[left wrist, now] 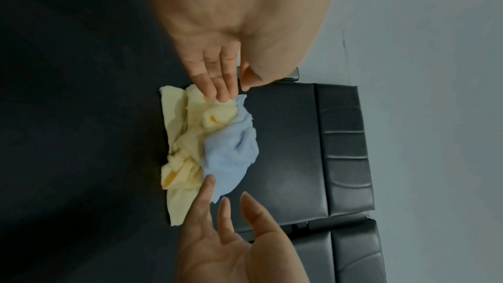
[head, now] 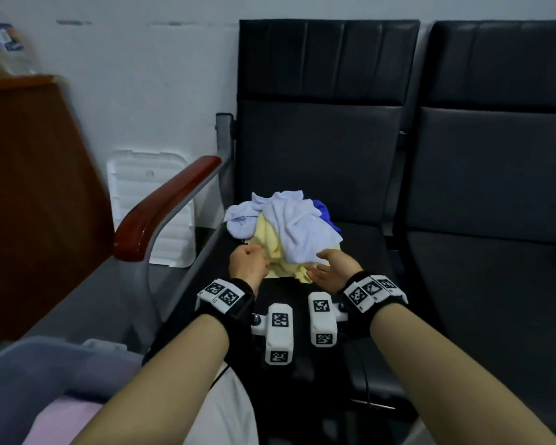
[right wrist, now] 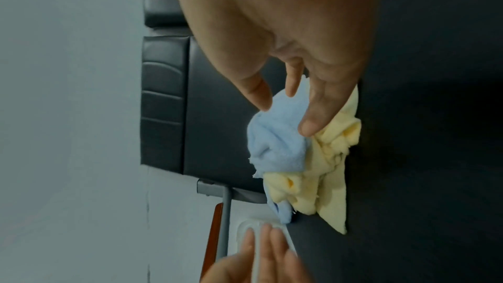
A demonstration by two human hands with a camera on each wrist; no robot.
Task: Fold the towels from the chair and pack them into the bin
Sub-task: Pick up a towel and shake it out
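- Far left, low: grey-lilac plastic bin (head: 42, 364) sat by the person's knee w/ smth pale pink inside; only a corner showed, blurred, so contents unclear.
- Brown wooden armrest (head: 161, 213) of the black padded chair (head: 318, 149) stood between bin and pile.
- Left hand (head: 247, 264): in head view it looked loosely curled at the near left edge of the crumpled pale yellow towel (head: 270, 248); wrist views showed fingers straight, tips at the cloth, nothing pinched. Not gripping.
- Pile on the seat, towards its left front: pale yellow towel at bottom, crumpled light blue towel (head: 297, 226) draped over it, scrap of dark blue cloth (head: 323, 211) behind.
- Right hand (head: 333, 268): palm up, fingers spread, tips at the light blue towel's near right edge; not closed on anything.
- Step in hand, I'd judge: picking one towel off the pile. Best to pinch 2 corners of the top light blue towel only, lift clear so the yellow stays put, then shake flat before folding.
- Hard to tell: how many towels in total, whether dark blue cloth is a towel, and how tangled the layers were.
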